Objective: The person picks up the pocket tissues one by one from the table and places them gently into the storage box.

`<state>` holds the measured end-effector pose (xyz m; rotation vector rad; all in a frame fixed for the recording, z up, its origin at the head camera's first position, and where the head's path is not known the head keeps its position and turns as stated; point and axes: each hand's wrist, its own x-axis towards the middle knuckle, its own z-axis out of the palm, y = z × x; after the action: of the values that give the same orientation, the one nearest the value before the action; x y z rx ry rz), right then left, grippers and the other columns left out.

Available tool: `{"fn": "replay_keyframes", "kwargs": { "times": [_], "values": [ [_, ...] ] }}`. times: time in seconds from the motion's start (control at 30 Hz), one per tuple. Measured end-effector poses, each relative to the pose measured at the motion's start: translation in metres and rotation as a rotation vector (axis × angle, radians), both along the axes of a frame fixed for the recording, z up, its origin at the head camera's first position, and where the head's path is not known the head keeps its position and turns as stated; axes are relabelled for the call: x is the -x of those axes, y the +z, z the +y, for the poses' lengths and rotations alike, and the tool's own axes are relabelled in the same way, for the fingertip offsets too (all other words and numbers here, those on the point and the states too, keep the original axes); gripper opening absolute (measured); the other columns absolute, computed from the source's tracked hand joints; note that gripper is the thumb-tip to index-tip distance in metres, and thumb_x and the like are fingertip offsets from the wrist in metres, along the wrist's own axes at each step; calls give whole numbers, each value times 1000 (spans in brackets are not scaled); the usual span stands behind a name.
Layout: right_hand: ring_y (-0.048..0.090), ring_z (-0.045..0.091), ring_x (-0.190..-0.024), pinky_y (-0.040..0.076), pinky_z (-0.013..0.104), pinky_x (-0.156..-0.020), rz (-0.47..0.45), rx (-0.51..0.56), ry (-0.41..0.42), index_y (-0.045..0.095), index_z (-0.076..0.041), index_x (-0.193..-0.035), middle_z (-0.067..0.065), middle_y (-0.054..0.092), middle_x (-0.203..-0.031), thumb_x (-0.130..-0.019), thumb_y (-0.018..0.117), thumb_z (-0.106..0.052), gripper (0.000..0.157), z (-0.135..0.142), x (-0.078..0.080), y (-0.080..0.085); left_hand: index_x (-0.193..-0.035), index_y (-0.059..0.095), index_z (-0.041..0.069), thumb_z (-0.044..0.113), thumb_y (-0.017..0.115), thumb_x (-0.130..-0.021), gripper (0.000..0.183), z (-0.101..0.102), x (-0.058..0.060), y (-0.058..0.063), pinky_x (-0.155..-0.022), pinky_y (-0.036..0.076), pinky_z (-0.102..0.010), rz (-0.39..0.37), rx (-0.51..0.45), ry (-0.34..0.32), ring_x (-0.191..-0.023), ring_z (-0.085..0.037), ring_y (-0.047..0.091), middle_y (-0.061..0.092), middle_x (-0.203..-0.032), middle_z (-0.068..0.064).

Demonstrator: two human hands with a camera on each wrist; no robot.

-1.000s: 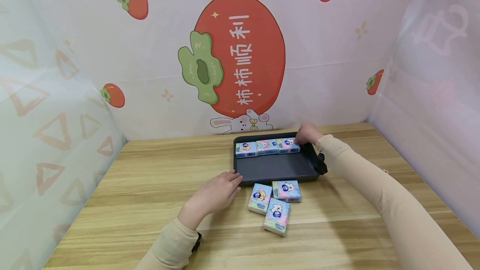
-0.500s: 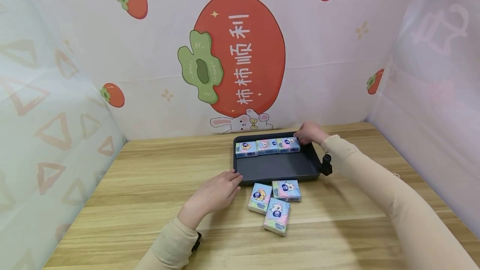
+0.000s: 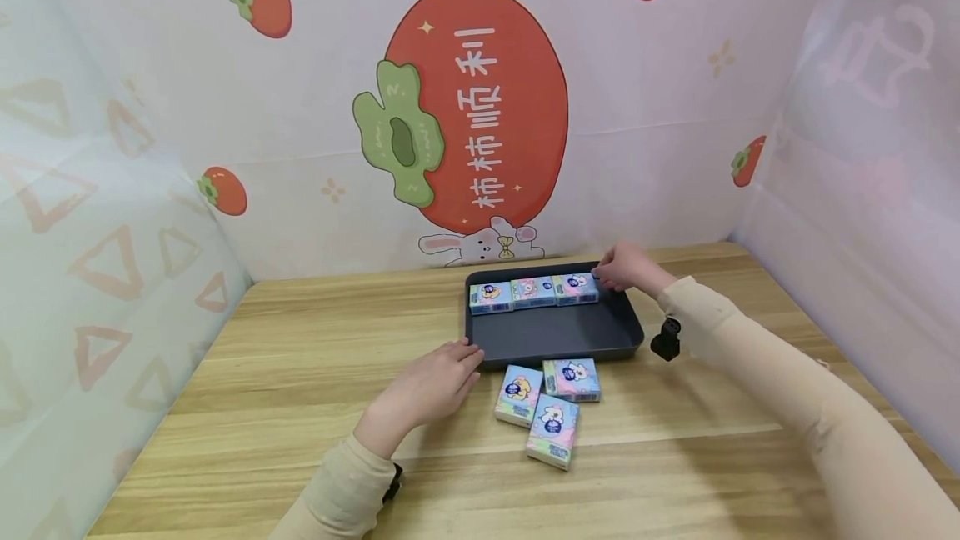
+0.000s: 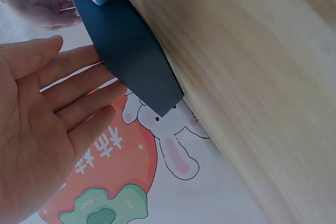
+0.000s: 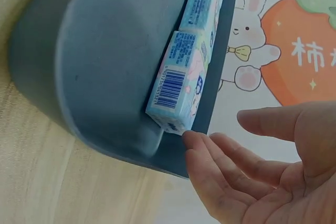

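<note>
A dark grey tray (image 3: 551,333) lies near the back wall. Along its far side three small pastel packs with cartoon prints, like pocket tissues, stand in a row: left (image 3: 491,295), middle (image 3: 533,291) and right (image 3: 577,287). My left hand (image 3: 442,382) rests its straight fingertips at the tray's near left corner; the left wrist view shows them against the tray's wall (image 4: 128,51). At the far right corner, my right hand (image 3: 632,267) has loosely bent fingers beside the right pack's end. In the right wrist view, thumb and fingers are apart with nothing between them.
In front of the tray, three more packs lie on the wooden table (image 3: 300,390): one at the left (image 3: 519,394), one at the right (image 3: 572,380) and one nearest me (image 3: 553,432). A printed cloth wall (image 3: 637,190) rises right behind the tray.
My right hand has drawn back slightly to the right from the right pack, its forearm swinging outward. The left hand and the packs stay where they were.
</note>
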<state>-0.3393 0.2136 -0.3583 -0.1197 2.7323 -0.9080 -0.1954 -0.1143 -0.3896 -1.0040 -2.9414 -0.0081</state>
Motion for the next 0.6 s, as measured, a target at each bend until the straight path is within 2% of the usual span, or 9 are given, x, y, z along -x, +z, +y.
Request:
{"fn": "replay_keyframes", "kwargs": {
  "times": [0.33, 0.6],
  "values": [
    [69, 31, -91, 60, 33, -71, 81, -13, 45, 66, 6, -107, 21, 69, -101, -94, 58, -18, 29, -2, -18, 1, -128, 59, 2, 24, 49, -99, 38, 1, 0, 1, -107, 43, -41, 5, 0, -6, -128, -28, 50, 57, -132, -13],
    [69, 31, -90, 59, 31, -69, 104, -3, 69, 68, 4, -105, 18, 71, -98, -93, 59, -19, 27, -8, -32, 0, -128, 59, 2, 24, 49, -99, 38, 1, 1, -1, -108, 43, -40, 14, -1, -6, -127, -28, 51, 57, -132, -13]
  ]
}}
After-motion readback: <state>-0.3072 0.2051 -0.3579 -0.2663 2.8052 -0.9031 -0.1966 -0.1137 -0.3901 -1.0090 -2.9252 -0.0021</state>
